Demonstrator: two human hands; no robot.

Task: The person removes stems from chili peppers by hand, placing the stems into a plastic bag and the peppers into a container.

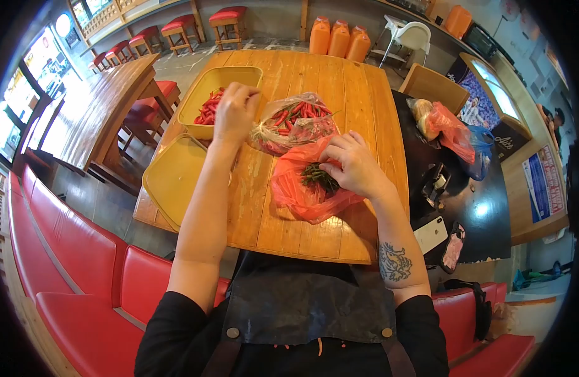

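Note:
My left hand (236,112) hangs over the right side of a yellow plastic tub (251,76), its fingers curled together; what they hold, if anything, is hidden. Red chillies (209,108) lie in the tub's lower left part. My right hand (354,164) is at a red plastic bag (289,188), fingertips closed over dark green stems (319,177) inside it; whether a stem is pinched there I cannot make out. Between the hands, a clear plastic bag (302,103) lies open, full of red chillies with green stems.
The yellow lid (176,179) lies at the left edge of the wooden table (270,232). On the black table (484,220) to the right are filled plastic bags (449,135), a phone (431,234) and a pink-patterned case (453,247). Red benches (76,220) stand close by.

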